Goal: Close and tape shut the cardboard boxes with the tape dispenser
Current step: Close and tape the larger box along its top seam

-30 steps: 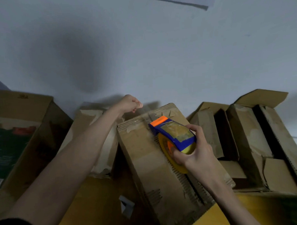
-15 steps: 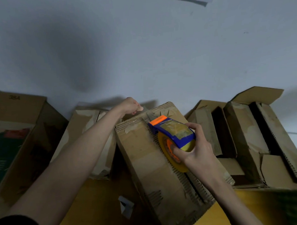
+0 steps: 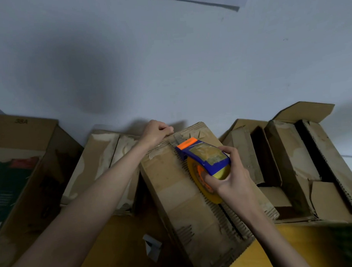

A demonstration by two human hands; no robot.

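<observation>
Your right hand (image 3: 230, 177) grips the tape dispenser (image 3: 204, 162) on the closed middle box (image 3: 185, 193), whose seam runs from 11 to 5 o'clock. Your left hand (image 3: 156, 133), fingers curled, pins the far edge at 11 o'clock.

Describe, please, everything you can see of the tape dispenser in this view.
The tape dispenser has a blue plastic body with an orange front end and carries a yellow roll on an orange hub. A patch of yellowish tape residue covers its top. The right hand grips it round the rear, thumb on the hub. Its orange end points at the far end of the closed cardboard box and sits low over the centre seam; contact is unclear.
</observation>
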